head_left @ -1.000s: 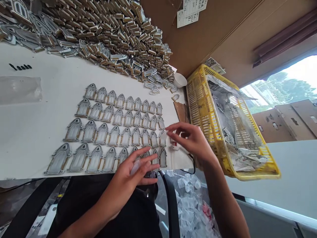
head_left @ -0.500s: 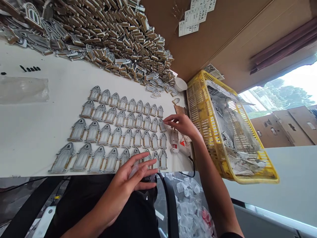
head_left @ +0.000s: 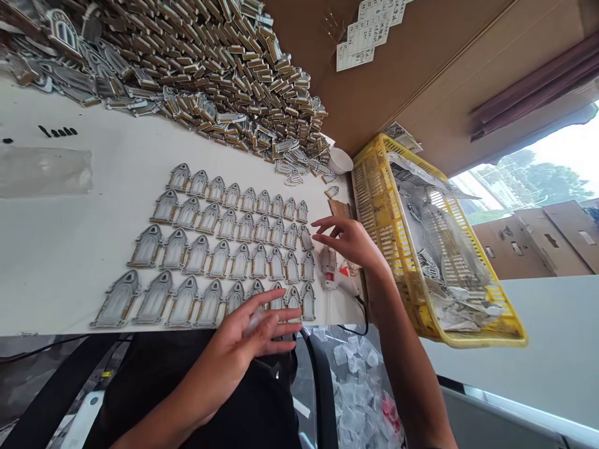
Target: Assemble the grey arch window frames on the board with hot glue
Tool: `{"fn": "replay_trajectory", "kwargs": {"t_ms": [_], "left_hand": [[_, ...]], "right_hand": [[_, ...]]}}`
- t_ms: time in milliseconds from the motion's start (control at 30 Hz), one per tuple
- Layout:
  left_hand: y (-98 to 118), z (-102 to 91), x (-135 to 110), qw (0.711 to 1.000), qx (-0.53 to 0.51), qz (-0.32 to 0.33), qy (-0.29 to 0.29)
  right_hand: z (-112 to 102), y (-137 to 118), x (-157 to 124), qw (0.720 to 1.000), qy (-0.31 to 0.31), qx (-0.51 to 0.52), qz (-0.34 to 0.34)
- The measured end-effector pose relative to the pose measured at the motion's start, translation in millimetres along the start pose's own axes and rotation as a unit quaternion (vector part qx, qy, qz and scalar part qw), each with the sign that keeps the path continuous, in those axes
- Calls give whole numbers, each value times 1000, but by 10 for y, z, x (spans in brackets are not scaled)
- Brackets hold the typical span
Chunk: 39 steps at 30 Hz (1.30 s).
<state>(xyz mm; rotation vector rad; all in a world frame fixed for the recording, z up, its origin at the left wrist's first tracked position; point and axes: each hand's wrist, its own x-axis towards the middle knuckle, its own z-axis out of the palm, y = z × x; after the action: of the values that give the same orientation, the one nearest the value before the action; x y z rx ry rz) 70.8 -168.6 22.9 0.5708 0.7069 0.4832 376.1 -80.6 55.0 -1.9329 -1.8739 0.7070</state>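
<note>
Arches [head_left: 241,260]: rows left of the basket [head_left: 405,231].
Right hand [head_left: 350,243]: just left of basket, finger and thumb narrowly parted, probably straightening row-end arch [head_left: 306,238].
Left hand [head_left: 250,330]: farther left, fingers wide, thumb seemingly pinning clear piece [head_left: 255,320].
Fingertips [head_left: 315,223]: next, likely, light pinching.

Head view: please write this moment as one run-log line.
left hand: holds translucent piece | right hand: open, beside row-end arched piece | glue gun: on white table
</note>
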Motion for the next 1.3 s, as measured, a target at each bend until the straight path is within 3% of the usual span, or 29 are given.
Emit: {"fn": "replay_trajectory", "kwargs": {"t_ms": [67, 167, 267, 633, 733, 867, 967, 1100, 1300], "left_hand": [[49, 15, 17, 1000, 16, 0, 13], [90, 21, 46, 999, 30, 5, 22], [96, 21, 72, 998, 39, 17, 36], [123, 7, 148, 997, 38, 15, 73], [147, 17, 172, 997, 11, 16, 79], [166, 28, 184, 991, -126, 0, 51], [168, 22, 181, 987, -162, -16, 15], [174, 7, 180, 994, -108, -15, -7], [161, 31, 172, 1000, -15, -21, -6]], "right_hand": [[0, -182, -157, 999, -26, 26, -13], [43, -492, -403, 984, -132, 114, -41], [125, -713, -567, 966, -191, 159, -74], [307, -832, -597, 952, -217, 217, -8], [277, -790, -527, 959, -185, 214, 10], [172, -532, -296, 983, -35, 178, 26], [122, -283, -87, 993, 49, 102, 27], [163, -101, 104, 997, 36, 69, 22], [269, -48, 239, 998, -8, 70, 6]]}}
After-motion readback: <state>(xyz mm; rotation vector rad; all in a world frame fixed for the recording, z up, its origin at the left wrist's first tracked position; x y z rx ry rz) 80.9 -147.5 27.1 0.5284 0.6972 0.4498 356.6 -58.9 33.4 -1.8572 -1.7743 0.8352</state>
